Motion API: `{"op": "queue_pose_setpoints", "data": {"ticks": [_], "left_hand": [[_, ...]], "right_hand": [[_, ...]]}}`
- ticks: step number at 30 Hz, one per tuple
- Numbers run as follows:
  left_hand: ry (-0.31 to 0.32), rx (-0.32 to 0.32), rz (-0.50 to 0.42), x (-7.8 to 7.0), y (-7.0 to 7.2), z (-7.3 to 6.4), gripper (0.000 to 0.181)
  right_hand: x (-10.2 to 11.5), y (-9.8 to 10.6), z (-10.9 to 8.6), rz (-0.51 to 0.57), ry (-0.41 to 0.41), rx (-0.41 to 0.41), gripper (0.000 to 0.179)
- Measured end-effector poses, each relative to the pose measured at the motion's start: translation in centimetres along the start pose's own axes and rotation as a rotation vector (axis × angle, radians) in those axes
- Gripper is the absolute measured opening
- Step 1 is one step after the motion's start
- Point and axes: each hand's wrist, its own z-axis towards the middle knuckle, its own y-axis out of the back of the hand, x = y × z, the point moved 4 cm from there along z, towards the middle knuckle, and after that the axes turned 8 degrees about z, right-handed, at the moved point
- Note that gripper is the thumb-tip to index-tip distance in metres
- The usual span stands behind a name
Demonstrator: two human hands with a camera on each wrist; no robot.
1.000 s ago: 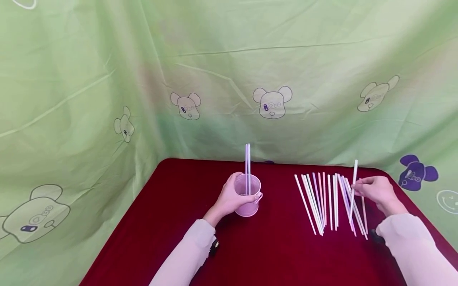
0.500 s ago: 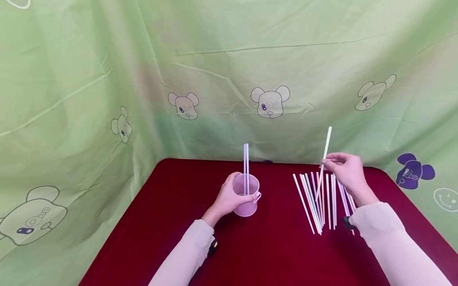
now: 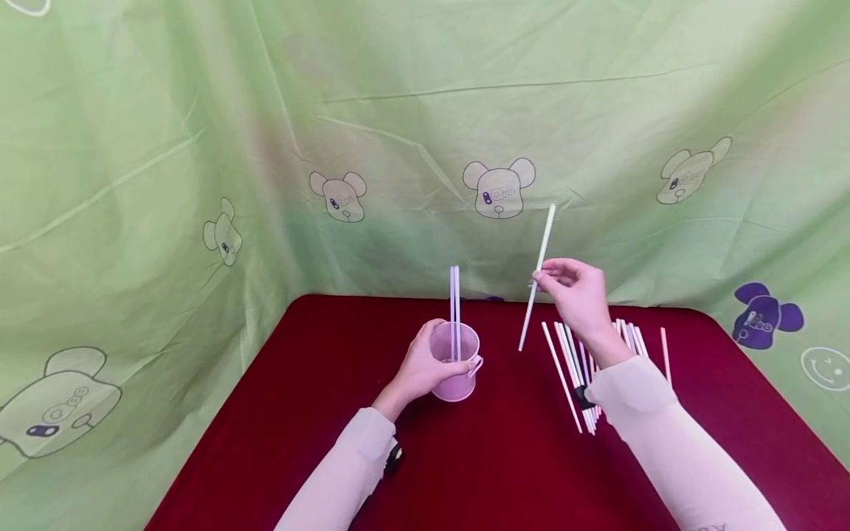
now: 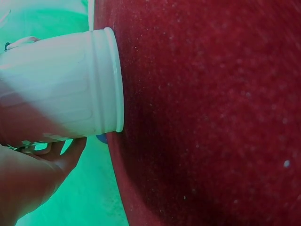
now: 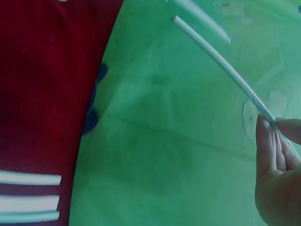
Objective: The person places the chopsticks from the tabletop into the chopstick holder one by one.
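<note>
A small pink bucket [image 3: 454, 387] stands on the table, and my left hand [image 3: 423, 363] grips its side with the thumb across the front. Two thin straws [image 3: 454, 302], one lilac and one paler, stand upright in it. To the right and above the table, my right hand [image 3: 579, 295] pinches a whitish straw [image 3: 544, 240] between thumb and fingers. That straw tilts, its lower end clear of the bucket. In the right wrist view the pinched straw [image 5: 221, 61] slants up from the fingertips. The left wrist view shows the bucket [image 4: 61, 84] from its side.
Several pastel straws [image 3: 563, 380] lie in a loose row on the red-covered table [image 3: 491, 464], partly hidden under my right forearm. One pink straw [image 3: 666, 358] lies apart at the right. A green printed cloth [image 3: 398, 88] hangs behind and at the sides.
My right hand has lifted the whitish straw from the row and carried it left and up, toward the bucket. The left hand and bucket have stayed in place.
</note>
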Motion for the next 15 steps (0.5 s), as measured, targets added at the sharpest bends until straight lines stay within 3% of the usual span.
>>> {"op": "queue_pose_setpoints", "data": {"ticks": [8, 15], "left_hand": [[-0.005, -0.008, -0.002, 0.1, 0.1, 0.0, 0.087], [-0.010, -0.005, -0.015, 0.0, 0.0, -0.1, 0.086]], "right_hand": [[1.0, -4.0, -0.2, 0.085, 0.084, -0.004, 0.025], [0.6, -5.9, -0.2, 0.130, 0.129, -0.023, 0.021]]}}
